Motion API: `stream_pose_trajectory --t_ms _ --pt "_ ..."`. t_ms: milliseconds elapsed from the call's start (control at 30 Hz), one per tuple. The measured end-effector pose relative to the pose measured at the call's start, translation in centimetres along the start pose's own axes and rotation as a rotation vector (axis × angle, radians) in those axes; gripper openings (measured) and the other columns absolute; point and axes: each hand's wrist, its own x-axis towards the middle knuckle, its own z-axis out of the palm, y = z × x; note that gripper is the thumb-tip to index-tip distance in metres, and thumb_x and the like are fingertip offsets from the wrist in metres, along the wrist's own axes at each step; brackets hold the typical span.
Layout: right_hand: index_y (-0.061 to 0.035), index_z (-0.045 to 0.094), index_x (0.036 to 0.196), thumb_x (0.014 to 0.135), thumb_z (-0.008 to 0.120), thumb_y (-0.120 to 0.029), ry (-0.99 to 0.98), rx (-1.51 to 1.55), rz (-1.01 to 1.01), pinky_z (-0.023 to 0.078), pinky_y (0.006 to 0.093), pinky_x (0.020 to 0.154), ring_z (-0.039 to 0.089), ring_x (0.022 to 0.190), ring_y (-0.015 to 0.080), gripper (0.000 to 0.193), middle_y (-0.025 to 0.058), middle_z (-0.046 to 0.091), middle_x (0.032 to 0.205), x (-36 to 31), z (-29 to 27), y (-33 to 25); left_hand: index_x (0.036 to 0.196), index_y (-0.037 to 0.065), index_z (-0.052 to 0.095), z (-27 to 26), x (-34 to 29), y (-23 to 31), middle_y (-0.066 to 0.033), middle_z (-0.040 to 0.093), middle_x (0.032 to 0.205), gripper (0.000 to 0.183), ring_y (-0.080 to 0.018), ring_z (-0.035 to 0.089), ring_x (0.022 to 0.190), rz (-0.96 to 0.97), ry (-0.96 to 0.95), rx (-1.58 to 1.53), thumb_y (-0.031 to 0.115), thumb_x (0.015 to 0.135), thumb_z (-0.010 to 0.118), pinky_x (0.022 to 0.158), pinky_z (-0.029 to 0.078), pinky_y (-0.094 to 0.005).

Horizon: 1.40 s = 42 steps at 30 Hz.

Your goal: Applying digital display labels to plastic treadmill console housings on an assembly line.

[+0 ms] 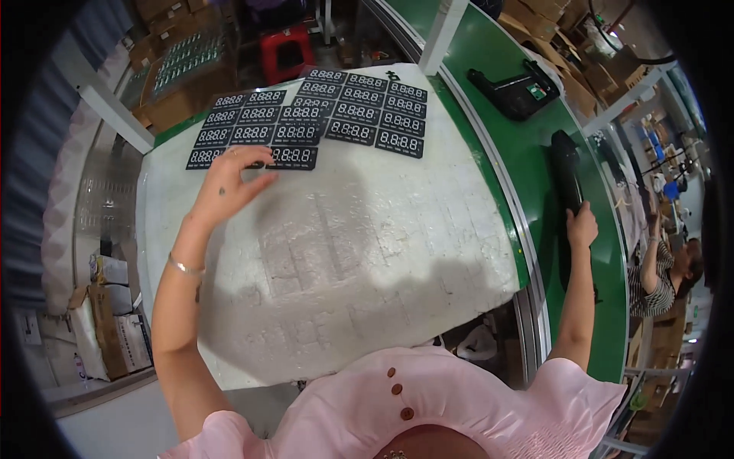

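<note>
Several rows of black display panels [254,115] with white segment digits lie at the far end of the white padded work surface [344,252]. My left hand [233,180] hovers at the nearest row, its thumb apart from its curved fingers and nothing visible between them. Whether a fingertip touches a panel [294,158] cannot be made out. Off to the right, my right hand [582,226] grips a long black plastic housing [567,164] lying on the green conveyor belt [527,164]. Its lower part is partly hidden by that hand and forearm.
Another black housing [520,93] with a small green board rests farther up the belt. A metal rail [501,180] separates the belt from the work surface. White posts [443,34] rise at the far corners. A red stool [287,53] and cardboard boxes stand beyond; another person [665,279] is at far right.
</note>
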Motion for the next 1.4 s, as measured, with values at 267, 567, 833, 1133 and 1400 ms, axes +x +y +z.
stream_pose_trajectory --t_ms 267,567,833,1133,1400 --pt "-0.0043 0.045 0.132 0.077 0.069 -0.015 0.065 0.53 -0.364 0.038 0.0419 0.104 0.046 0.123 0.0355 0.062 0.019 0.052 0.129 6.7 2.5 -13.3 0.129 0.006 0.053 3.9 4.9 -8.5 -0.0222 0.043 0.141 0.069 -0.0388 0.038 0.131 -0.215 -0.082 0.152 0.04 0.073 0.076 0.108 0.033 -0.0424" --pt "-0.008 0.06 0.097 0.067 0.072 -0.019 -0.015 0.104 -0.398 0.043 0.0433 0.09 0.057 0.099 0.0293 0.034 0.0114 0.064 0.093 15.3 5.8 -19.1 0.129 0.01 0.052 7.3 4.3 2.7 -0.0176 0.039 0.144 0.069 -0.0394 0.035 0.133 0.066 -0.16 0.18 0.035 0.07 0.079 0.108 0.029 -0.0507" --pt "-0.0074 0.054 0.084 0.065 0.076 -0.02 0.157 0.432 -0.961 0.043 0.0431 0.086 0.057 0.084 0.0272 0.032 0.0086 0.06 0.073 -0.9 -18.5 -14.3 0.129 0.016 0.054 8.8 11.3 16.9 -0.0109 0.04 0.145 0.063 -0.0312 0.036 0.134 0.596 -0.035 0.184 0.027 0.07 0.075 0.107 0.029 -0.0538" --pt "-0.0045 0.05 0.129 0.076 0.076 -0.027 0.612 1.183 -0.486 0.038 0.0375 0.101 0.052 0.117 0.0243 0.063 0.0115 0.055 0.128 -3.5 -23.1 -4.8 0.099 0.004 0.061 -0.4 7.7 17.6 -0.0038 0.064 0.092 0.041 -0.0189 0.062 0.082 0.197 0.564 -0.427 0.0 0.061 0.076 0.077 0.05 -0.0286" --pt "0.0006 0.054 0.123 0.093 0.061 -0.028 -0.676 2.134 -0.081 0.052 0.0276 0.086 0.064 0.095 0.014 0.042 0.0072 0.065 0.109 -8.1 -15.9 -8.6 0.124 0.001 0.052 -6.8 -12.6 7.9 -0.0083 0.06 0.118 0.047 -0.0201 0.058 0.11 -0.74 0.636 -1.154 0.027 0.088 0.068 0.096 0.046 -0.0322"
